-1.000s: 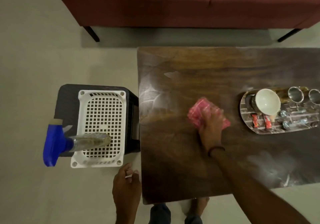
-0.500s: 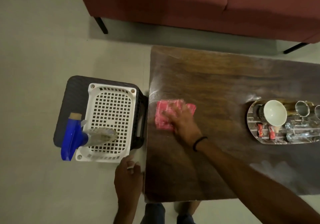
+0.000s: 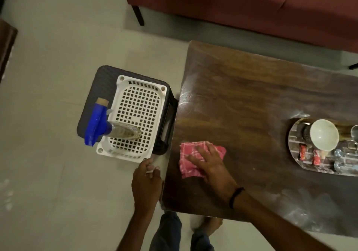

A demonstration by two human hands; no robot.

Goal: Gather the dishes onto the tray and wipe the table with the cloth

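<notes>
Okay, far left on the floor: dark woven stool point(image 3: 91, 99) with a white perforated basket point(image 3: 138, 105) sitting on top. Basket holds one thing, a spray bottle point(image 3: 108, 129) lying tilted, clear body inside the basket, blue trigger head hanging out over its left rim.

Left hand point(image 3: 146, 183) hangs over the floor, just near of the basket and just left of the desk's near-left corner. Fingers curled in, knuckles up. A small white bit shows at the fingertips; cannot tell whether it pinches anything.

Desk point(image 3: 251, 95) is dark wood with pale wet smears at the left edge and near-right part. Pink checked cloth point(image 3: 188, 152) lies crumpled flat on the desk near its left edge, near side. Right hand point(image 3: 211, 165) rests on top of the cloth, palm down, fingers spread and straight, pressing it to the wood. Black band point(image 3: 235, 194) on that wrist.

Right side of desk: oval shiny tray point(image 3: 292, 144), partly cut off by the frame. On the tray: a white bowl point(image 3: 324, 137) tipped on its side, opening toward the camera, leaning on a dark mug point(image 3: 305, 132) to its left. Two red sachets point(image 3: 302, 152) near of the bowl, side by side. Shiny cutlery point(image 3: 343, 154) right of the sachets, blurry. Metal cup point(image 3: 355, 134) at the frame's right edge.

Red sofa point(image 3: 232, 8) beyond the desk.
</notes>
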